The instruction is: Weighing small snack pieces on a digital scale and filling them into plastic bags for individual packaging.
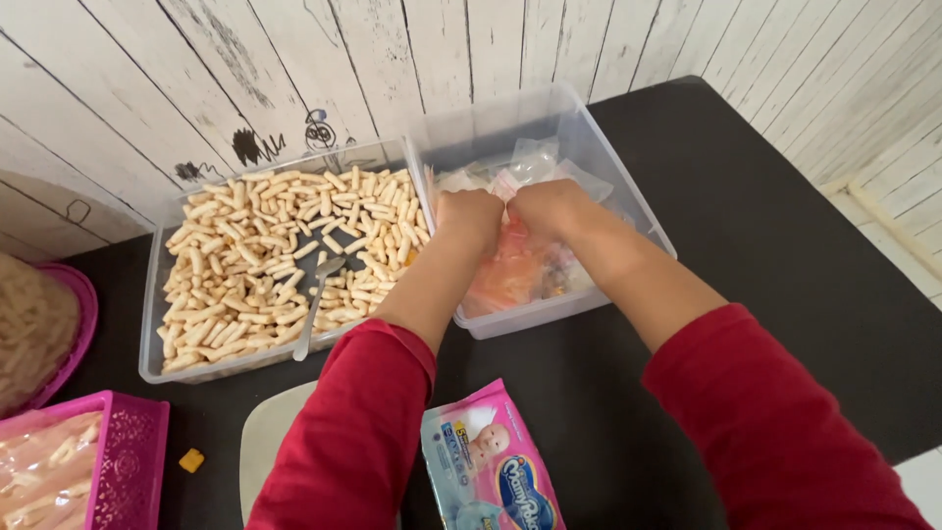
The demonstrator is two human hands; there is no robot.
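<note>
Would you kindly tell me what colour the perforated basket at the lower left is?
The basket is bright pink, shown in the head view.

clear tubs: 2 | spoon: 1 | pink baskets: 2 | wipes pack: 1 | hands: 2 | snack sticks: too many to count

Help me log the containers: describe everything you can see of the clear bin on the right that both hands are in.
The right bin is a clear, plastic-looking rectangular tub without a lid, sitting flat on the black table against the left bin of snack sticks. It holds crumpled clear bags and orange packets. The left hand and right hand reach inside, gripping the bags.
</note>
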